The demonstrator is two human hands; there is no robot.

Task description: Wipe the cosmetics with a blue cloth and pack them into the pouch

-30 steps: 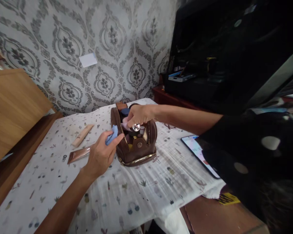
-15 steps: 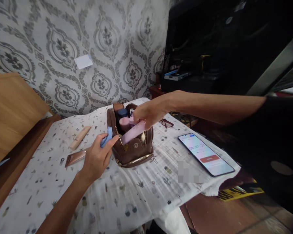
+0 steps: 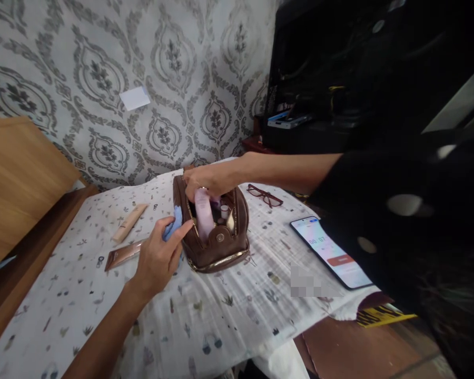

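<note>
A brown leather pouch (image 3: 221, 247) stands unzipped on the patterned cloth (image 3: 205, 316). My right hand (image 3: 205, 180) is closed round the top of a pink tube (image 3: 204, 216), which stands nearly upright inside the pouch among other small containers. My left hand (image 3: 158, 258) is closed on a small blue thing (image 3: 173, 225) and rests against the pouch's left side.
Two tan and copper tubes (image 3: 129, 222) (image 3: 122, 255) lie left of the pouch. Glasses (image 3: 265, 196) and a lit phone (image 3: 332, 252) lie to the right. A wooden board (image 3: 19, 179) stands at the left, dark shelving (image 3: 359, 79) at the right, and the cloth's edge hangs near me.
My right hand has tipped the pink tube from slanting across the pouch's front edge to upright inside it. My left hand has stayed with the blue thing.
</note>
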